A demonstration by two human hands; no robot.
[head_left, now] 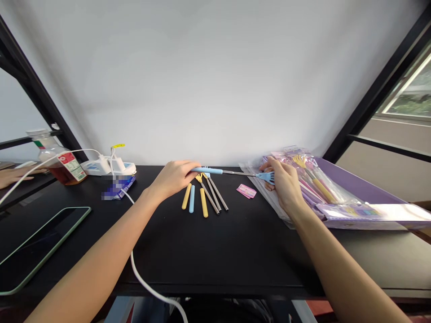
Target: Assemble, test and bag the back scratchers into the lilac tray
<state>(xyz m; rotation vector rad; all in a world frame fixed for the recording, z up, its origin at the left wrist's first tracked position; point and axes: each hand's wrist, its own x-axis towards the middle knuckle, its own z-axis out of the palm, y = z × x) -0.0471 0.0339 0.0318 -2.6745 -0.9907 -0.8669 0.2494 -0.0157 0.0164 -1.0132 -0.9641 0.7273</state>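
A blue back scratcher [235, 173] with a thin metal rod spans the space between my hands, held level above the table. My left hand [178, 177] is closed round the end of its blue handle. The fingers of my right hand [284, 181] pinch its blue hand-shaped head. Below it on the black table lie loose yellow handles [204, 202] and a blue handle [191, 199]. Beside these are several metal rods [215, 197] with yellow and blue claw heads, partly hidden behind the held handle.
An open purple box [353, 179] at right holds bagged back scratchers [316, 179]. Pink cards [247, 191] lie near it. At left are a phone [43, 244], a bottle [63, 161], a power strip [126, 168], a blue packet [119, 187] and a white cable [144, 282]. Another person's hand [16, 176] shows far left.
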